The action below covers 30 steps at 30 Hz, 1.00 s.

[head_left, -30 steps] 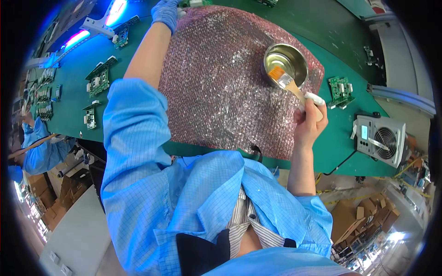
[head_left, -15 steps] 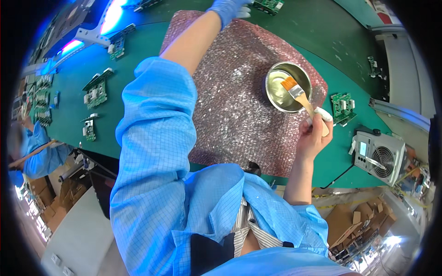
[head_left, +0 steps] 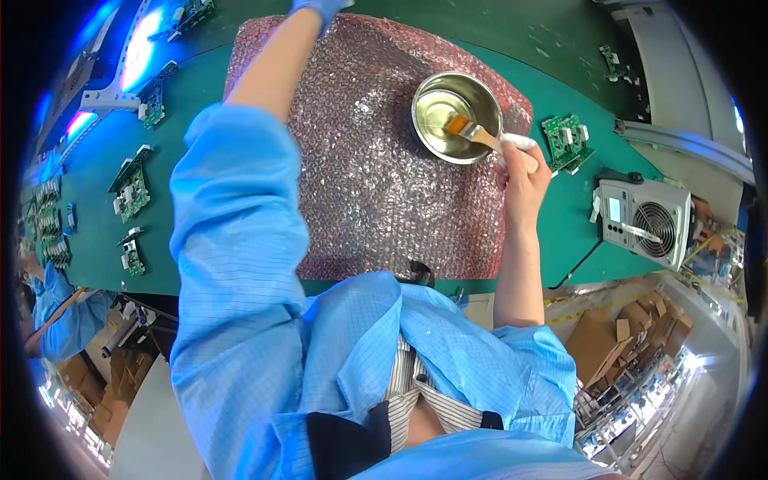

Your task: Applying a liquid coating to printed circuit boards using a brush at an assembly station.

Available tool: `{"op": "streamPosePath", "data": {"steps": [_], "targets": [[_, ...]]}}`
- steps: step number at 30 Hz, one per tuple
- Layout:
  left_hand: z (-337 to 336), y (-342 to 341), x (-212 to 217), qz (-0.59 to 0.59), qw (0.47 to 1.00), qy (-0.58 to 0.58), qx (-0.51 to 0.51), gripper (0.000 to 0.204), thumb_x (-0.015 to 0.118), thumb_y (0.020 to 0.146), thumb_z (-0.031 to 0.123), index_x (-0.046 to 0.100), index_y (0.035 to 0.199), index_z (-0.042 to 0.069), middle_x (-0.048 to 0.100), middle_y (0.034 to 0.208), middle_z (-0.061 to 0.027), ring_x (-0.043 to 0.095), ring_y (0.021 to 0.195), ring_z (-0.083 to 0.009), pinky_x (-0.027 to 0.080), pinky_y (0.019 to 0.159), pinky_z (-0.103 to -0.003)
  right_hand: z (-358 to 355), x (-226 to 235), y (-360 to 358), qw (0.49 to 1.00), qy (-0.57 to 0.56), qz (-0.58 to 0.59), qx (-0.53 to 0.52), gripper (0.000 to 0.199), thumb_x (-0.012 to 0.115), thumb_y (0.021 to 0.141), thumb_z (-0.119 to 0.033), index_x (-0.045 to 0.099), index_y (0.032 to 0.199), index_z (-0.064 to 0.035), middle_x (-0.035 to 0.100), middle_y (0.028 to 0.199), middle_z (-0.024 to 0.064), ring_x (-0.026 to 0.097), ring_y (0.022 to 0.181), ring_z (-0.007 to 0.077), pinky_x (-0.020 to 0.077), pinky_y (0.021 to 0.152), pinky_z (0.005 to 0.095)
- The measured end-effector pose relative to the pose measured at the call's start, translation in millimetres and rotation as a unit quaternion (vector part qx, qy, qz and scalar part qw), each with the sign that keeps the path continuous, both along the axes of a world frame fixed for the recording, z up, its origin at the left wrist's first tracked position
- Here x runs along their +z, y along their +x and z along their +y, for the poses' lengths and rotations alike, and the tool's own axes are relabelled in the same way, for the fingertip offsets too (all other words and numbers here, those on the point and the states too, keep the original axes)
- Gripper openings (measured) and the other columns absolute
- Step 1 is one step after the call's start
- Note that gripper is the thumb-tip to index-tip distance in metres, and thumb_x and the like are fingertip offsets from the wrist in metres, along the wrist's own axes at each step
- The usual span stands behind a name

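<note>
A wooden-handled flat brush [head_left: 486,139] with orange bristles is held in my right hand [head_left: 525,182], which is closed round the handle and has white coverings on some fingertips. The bristles reach down into a round metal bowl [head_left: 482,98], at or in the pale yellowish liquid inside. Pink bubble wrap [head_left: 360,176] lies under the bowl. My left arm stretches to the far edge of the view, where my blue-gloved left hand [head_left: 322,8] is mostly cut off. Its fingers and anything in them are hidden.
Green circuit boards stand at left, one board [head_left: 132,188] nearest the wrap, and another board [head_left: 568,140] lies right of the bowl. A grey fan unit [head_left: 646,222] sits at the right table edge. A lit metal frame [head_left: 112,101] stands far left, near another person's blue sleeve [head_left: 68,320].
The brush has tipped lower, its bristles going down into the bowl. My left hand has slid further out past the upper edge. The whole view has shifted.
</note>
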<state>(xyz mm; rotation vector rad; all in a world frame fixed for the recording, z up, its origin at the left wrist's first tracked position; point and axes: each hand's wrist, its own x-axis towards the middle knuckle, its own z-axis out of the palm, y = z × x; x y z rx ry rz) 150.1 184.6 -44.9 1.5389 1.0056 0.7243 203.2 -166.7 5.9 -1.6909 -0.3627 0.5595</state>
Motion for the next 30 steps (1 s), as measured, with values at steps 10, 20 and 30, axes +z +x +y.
{"op": "streamPosePath", "data": {"steps": [10,20,30], "targets": [[-59,-151,19,-0.178,0.974,-0.098,0.103,0.028,0.062,0.073,0.01,0.052,0.097,-0.001,0.057,0.088,-0.012,0.057,0.081,-0.0185,0.052,0.062,-0.027,-7,-1,5,1.0,-0.001,-0.028,0.007,0.013,0.056,0.078,-0.016,0.057,0.084,-0.0041,0.052,0.061,-0.0017,0.047,0.049,0.0026,0.0316,0.039,0.0152],[-88,-211,12,-0.347,0.875,-0.336,0.024,0.029,0.058,0.075,0.007,0.051,0.103,0.002,0.055,0.093,-0.0097,0.054,0.084,-0.0187,0.049,0.071,-0.027,-48,33,22,0.999,0.033,-0.027,-0.013,0.014,0.054,0.079,-0.015,0.056,0.083,-0.0021,0.048,0.057,-0.0004,0.041,0.045,0.0031,0.0276,0.036,0.0155],[-142,-166,31,-0.156,0.918,-0.299,-0.209,0.031,0.062,0.073,0.025,0.057,0.098,0.006,0.059,0.082,-0.0039,0.058,0.068,-0.0118,0.051,0.054,-0.022,-42,56,-17,0.989,0.072,-0.089,0.092,0.018,0.054,0.08,-0.015,0.056,0.091,-0.0007,0.048,0.06,-0.0013,0.04,0.048,0.0038,0.0285,0.041,0.0171]]}}
